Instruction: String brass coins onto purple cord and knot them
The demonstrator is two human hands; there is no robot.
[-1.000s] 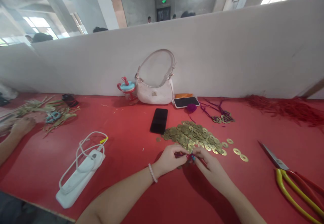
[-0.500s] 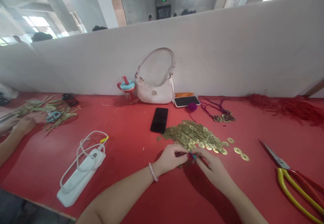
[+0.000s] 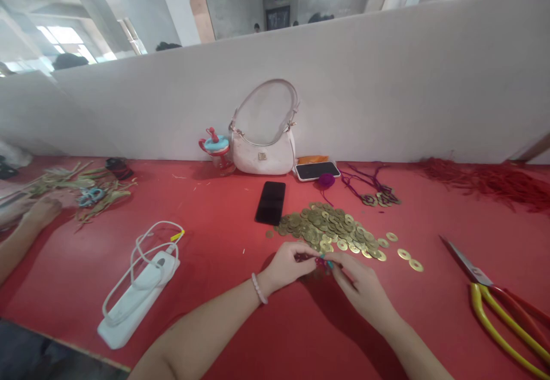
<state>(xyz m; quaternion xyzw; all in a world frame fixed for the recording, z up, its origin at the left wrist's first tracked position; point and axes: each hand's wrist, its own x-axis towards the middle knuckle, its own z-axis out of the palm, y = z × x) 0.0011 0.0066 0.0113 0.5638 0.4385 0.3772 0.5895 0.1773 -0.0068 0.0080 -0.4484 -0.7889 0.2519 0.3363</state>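
My left hand (image 3: 287, 265) and my right hand (image 3: 358, 279) meet fingertip to fingertip on the red table (image 3: 223, 294), just in front of a heap of brass coins with holes (image 3: 330, 228). Both pinch a dark red cord with coins on it (image 3: 320, 263), mostly hidden by the fingers. A pink bead bracelet (image 3: 256, 288) sits on my left wrist. Three loose coins (image 3: 404, 253) lie to the right of the heap.
Yellow-handled scissors (image 3: 494, 305) lie at the right. A black phone (image 3: 270, 202), a second phone (image 3: 317, 171), a white handbag (image 3: 263, 153), purple cords (image 3: 373, 191), red tassels (image 3: 485, 176). A white power strip (image 3: 137, 294) at left. Another person's hand (image 3: 38, 214) by straw strips.
My hands have stayed nearly in place, fingers shifting slightly on the cord. The view has tilted a little.
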